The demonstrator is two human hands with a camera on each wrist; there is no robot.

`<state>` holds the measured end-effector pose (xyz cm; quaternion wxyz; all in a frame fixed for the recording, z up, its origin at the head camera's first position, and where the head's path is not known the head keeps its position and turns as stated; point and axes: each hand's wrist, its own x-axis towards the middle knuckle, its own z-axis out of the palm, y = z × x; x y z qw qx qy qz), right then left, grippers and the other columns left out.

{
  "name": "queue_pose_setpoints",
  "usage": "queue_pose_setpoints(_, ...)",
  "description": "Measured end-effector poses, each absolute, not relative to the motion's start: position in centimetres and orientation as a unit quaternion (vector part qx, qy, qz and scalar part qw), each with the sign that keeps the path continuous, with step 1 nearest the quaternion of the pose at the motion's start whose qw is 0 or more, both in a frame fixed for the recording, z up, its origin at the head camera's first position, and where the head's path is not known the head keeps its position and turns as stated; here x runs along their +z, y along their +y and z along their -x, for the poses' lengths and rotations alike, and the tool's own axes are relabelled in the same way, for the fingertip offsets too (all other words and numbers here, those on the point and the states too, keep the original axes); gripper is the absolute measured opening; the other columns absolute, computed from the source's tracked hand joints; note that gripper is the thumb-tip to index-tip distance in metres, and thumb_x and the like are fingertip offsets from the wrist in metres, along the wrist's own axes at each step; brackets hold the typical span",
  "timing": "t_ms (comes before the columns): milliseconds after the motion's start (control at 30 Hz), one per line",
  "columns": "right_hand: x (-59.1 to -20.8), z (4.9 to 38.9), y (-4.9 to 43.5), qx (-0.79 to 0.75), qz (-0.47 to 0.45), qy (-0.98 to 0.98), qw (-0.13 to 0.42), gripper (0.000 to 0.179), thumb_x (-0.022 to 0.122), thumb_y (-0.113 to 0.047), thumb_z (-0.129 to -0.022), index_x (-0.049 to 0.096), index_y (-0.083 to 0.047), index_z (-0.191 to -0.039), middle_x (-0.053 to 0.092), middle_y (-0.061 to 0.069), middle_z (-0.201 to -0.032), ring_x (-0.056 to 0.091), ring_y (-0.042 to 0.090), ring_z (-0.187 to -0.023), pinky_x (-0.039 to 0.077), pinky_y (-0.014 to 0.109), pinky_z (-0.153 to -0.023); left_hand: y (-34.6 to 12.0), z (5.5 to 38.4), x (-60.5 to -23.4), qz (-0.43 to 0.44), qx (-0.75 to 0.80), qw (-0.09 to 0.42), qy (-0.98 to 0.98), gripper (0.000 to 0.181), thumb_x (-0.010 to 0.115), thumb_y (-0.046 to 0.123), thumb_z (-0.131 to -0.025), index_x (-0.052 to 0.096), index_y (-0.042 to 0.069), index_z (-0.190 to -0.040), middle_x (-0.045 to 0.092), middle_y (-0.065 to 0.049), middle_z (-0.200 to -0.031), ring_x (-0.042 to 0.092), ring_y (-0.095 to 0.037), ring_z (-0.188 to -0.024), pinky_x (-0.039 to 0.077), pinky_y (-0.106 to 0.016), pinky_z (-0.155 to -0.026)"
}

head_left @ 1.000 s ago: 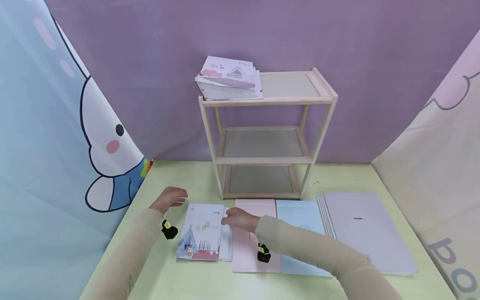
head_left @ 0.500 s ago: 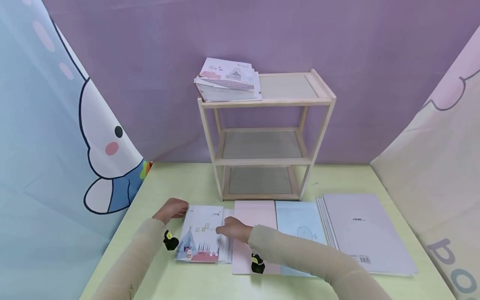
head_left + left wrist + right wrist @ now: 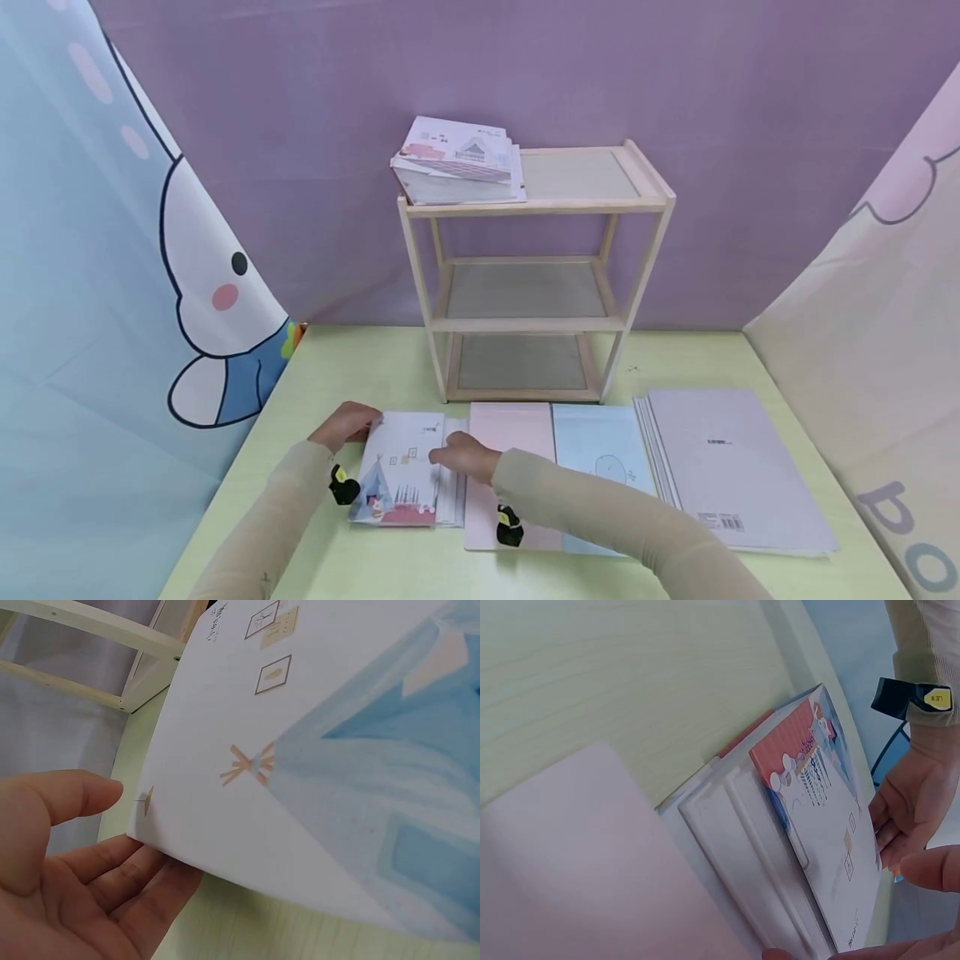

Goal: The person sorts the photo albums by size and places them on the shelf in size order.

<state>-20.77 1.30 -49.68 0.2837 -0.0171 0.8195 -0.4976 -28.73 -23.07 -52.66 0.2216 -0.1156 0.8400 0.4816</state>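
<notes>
A booklet with a blue tent on its cover (image 3: 400, 475) lies at the left on the pale green table (image 3: 397, 367), on top of thicker white booklets (image 3: 452, 492) whose edges stick out on its right side. The left hand (image 3: 346, 424) is at the far left corner of the booklet: the thumb stands wide of the fingers, clear of the cover, while the fingertips touch the edge from below. The right hand (image 3: 467, 457) is at the booklet's right edge, thumb and forefinger spread; whether it grips anything, I cannot tell. Both arms wear beige sleeves (image 3: 600, 492), and a black wrist device (image 3: 344, 487) with a yellow label sits at the left wrist, with a similar one at the right.

Just right of the pile lies a pink notebook (image 3: 517, 423), partly under the right hand and forearm, then a light blue notebook (image 3: 600, 437) beside it. Farther right is a stack of large lilac-grey books (image 3: 738, 467), the lower ones showing along its left side. At the far side stands a pale wooden three-tier shelf (image 3: 577, 175), with a stack of white booklets (image 3: 457, 158) on the left of its top tier, before a purple backdrop (image 3: 315, 167)
</notes>
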Motion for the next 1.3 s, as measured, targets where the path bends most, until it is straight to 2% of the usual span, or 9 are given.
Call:
queue_pose_setpoints(167, -49.5, 20.8, 1.0, -0.504, 0.013, 0.815, 0.284, 0.074, 0.059, -0.027, -0.086, 0.027, 0.011, -0.141, 0.028, 0.027, -0.147, 0.027, 0.043, -0.134, 0.024, 0.054, -0.11, -23.4, 28.6, -52.6, 0.119, 0.473, 0.227, 0.843, 0.045, 0.055, 0.019, -0.093, 0.048, -0.008, -0.129, 0.053, -0.021, -0.125, 0.056, -0.026, -0.102, 0.049, -0.04, -0.087)
queue_pose_setpoints(500, -50.0, 20.7, 0.3, -0.505, 0.019, 0.817, 0.278, 0.072, 0.057, -0.026, -0.087, 0.027, 0.011, -0.141, 0.027, 0.026, -0.148, 0.024, 0.043, -0.136, 0.022, 0.053, -0.111, -23.9, 28.8, -52.9, 0.131, 0.49, 0.222, 0.833, 0.042, 0.056, 0.014, -0.094, 0.049, -0.007, -0.13, 0.058, -0.018, -0.118, 0.057, -0.018, -0.089, 0.051, -0.029, -0.076)
queue_pose_setpoints(700, -50.4, 20.9, 0.0, -0.506, 0.015, 0.822, 0.263, 0.07, 0.056, -0.027, -0.088, 0.029, 0.011, -0.14, 0.031, 0.027, -0.145, 0.031, 0.042, -0.133, 0.026, 0.054, -0.108, -24.1, 29.0, -53.5, 0.144, 0.496, 0.214, 0.829, 0.044, 0.056, 0.014, -0.095, 0.046, -0.006, -0.133, 0.055, -0.021, -0.125, 0.058, -0.02, -0.094, 0.051, -0.03, -0.078)
queue_pose_setpoints(967, -50.8, 20.8, 0.0, -0.527, 0.0, 0.816, 0.236, 0.071, 0.053, -0.026, -0.09, 0.024, 0.012, -0.142, 0.027, 0.028, -0.148, 0.027, 0.042, -0.135, 0.025, 0.053, -0.109, -24.6, 28.9, -53.9, 0.163, 0.493, 0.209, 0.829, 0.043, 0.055, 0.013, -0.095, 0.047, -0.003, -0.134, 0.053, -0.02, -0.128, 0.055, -0.023, -0.099, 0.05, -0.032, -0.082)
queue_pose_setpoints(1133, -51.0, 21.1, 0.2, -0.547, -0.022, 0.804, 0.233, 0.072, 0.052, -0.027, -0.09, 0.022, 0.012, -0.143, 0.024, 0.028, -0.149, 0.023, 0.043, -0.136, 0.023, 0.052, -0.111, -24.4, 28.6, -53.5, 0.159, 0.503, 0.198, 0.826, 0.042, 0.055, 0.01, -0.094, 0.047, -0.006, -0.132, 0.055, -0.022, -0.125, 0.057, -0.022, -0.095, 0.051, -0.031, -0.078)
queue_pose_setpoints(1300, -51.2, 21.6, 0.4, -0.571, -0.039, 0.788, 0.228, 0.071, 0.052, -0.025, -0.089, 0.024, 0.012, -0.142, 0.025, 0.028, -0.147, 0.024, 0.045, -0.135, 0.023, 0.054, -0.11, -24.0, 28.4, -53.5, 0.181, 0.52, 0.192, 0.812, 0.043, 0.054, 0.011, -0.095, 0.045, -0.005, -0.134, 0.054, -0.021, -0.125, 0.055, -0.022, -0.094, 0.05, -0.027, -0.073)
